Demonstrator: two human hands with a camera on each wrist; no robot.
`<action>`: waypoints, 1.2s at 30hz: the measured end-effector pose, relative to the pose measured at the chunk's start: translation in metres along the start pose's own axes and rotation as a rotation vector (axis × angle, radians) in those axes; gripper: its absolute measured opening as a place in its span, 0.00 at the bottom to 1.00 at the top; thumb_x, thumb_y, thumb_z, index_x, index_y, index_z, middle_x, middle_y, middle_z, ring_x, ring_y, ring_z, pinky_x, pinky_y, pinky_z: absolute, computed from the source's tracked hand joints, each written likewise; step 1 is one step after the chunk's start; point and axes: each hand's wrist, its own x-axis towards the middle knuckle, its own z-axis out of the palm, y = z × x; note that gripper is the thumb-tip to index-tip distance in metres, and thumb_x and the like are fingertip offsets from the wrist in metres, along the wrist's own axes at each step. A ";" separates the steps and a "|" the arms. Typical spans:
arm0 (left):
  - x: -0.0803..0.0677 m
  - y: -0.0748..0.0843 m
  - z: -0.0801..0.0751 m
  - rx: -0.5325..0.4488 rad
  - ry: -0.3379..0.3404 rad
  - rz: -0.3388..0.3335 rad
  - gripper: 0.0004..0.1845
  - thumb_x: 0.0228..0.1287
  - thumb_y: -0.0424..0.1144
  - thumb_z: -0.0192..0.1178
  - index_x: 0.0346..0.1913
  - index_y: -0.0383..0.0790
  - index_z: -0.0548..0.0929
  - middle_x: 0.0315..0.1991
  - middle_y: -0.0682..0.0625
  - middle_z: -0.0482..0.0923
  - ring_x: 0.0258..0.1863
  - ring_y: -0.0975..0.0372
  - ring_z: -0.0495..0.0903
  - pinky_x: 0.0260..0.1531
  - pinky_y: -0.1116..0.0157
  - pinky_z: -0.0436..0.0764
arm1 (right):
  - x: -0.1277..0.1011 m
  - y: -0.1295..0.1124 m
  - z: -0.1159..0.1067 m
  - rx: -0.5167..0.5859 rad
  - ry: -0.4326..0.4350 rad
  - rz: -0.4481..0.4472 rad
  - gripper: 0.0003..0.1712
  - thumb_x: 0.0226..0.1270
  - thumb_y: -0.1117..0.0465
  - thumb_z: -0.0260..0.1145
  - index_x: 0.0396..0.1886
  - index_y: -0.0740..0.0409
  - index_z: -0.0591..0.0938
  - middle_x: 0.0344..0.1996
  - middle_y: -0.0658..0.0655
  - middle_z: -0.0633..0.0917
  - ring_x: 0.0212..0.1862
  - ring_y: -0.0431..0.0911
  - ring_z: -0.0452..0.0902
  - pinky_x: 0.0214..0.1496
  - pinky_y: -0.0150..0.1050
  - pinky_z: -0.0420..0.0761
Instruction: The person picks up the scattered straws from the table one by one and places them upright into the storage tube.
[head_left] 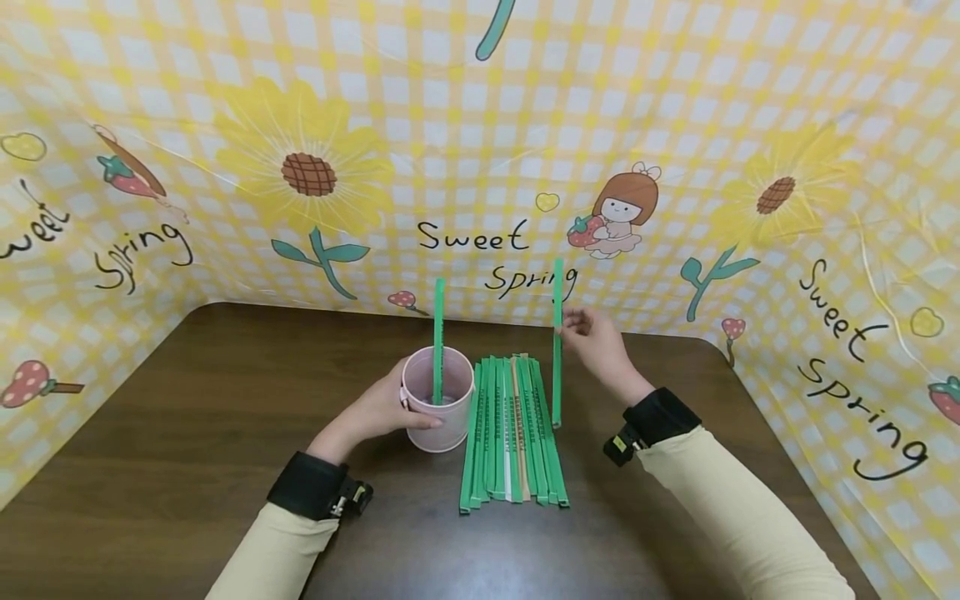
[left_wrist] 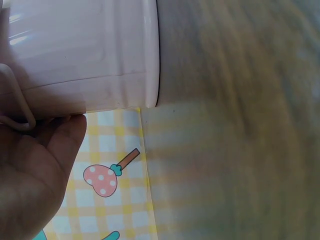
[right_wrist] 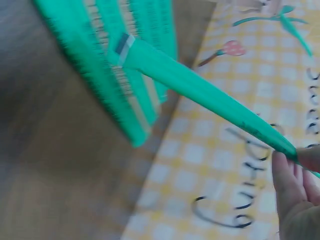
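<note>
My left hand holds a small pale pink bucket by its left side, with the thumb across the front. In the left wrist view the bucket shows its wire handle near my fingers. One green paper-wrapped straw stands upright in the bucket. My right hand pinches another long green paper-wrapped straw near its middle, upright beside the row. That row of wrapped straws lies side by side between the hands, mostly green with black print, plus one white and one orange-brown.
A dark brown wooden table lies under everything. Behind it and on both sides hangs a yellow-and-white checked cloth with sunflowers and lettering. The straw row's left edge is close to the bucket.
</note>
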 end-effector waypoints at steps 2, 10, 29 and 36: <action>0.001 0.000 0.000 -0.005 -0.005 0.004 0.55 0.51 0.39 0.80 0.76 0.32 0.56 0.68 0.32 0.68 0.66 0.40 0.73 0.65 0.40 0.74 | 0.003 -0.011 0.000 0.034 0.049 -0.032 0.20 0.76 0.66 0.60 0.64 0.71 0.74 0.50 0.68 0.80 0.46 0.46 0.79 0.45 0.30 0.81; 0.001 -0.002 0.001 -0.031 -0.003 0.042 0.54 0.50 0.36 0.80 0.75 0.31 0.57 0.66 0.32 0.70 0.64 0.42 0.74 0.63 0.44 0.75 | 0.005 -0.067 0.008 0.181 0.181 -0.212 0.20 0.75 0.69 0.62 0.63 0.70 0.74 0.52 0.68 0.80 0.46 0.33 0.76 0.48 0.22 0.75; 0.003 -0.002 -0.001 -0.035 -0.012 0.037 0.54 0.50 0.37 0.80 0.76 0.32 0.58 0.66 0.33 0.71 0.64 0.43 0.75 0.63 0.45 0.76 | -0.003 -0.098 0.066 0.287 0.123 -0.328 0.18 0.74 0.70 0.62 0.60 0.71 0.75 0.50 0.71 0.80 0.52 0.60 0.81 0.44 0.23 0.79; 0.003 -0.002 -0.001 -0.037 -0.015 0.020 0.55 0.50 0.38 0.80 0.76 0.32 0.56 0.67 0.32 0.69 0.65 0.41 0.74 0.64 0.43 0.75 | -0.002 -0.087 0.072 0.262 0.078 -0.312 0.19 0.74 0.70 0.62 0.62 0.70 0.74 0.51 0.70 0.79 0.54 0.60 0.80 0.47 0.26 0.80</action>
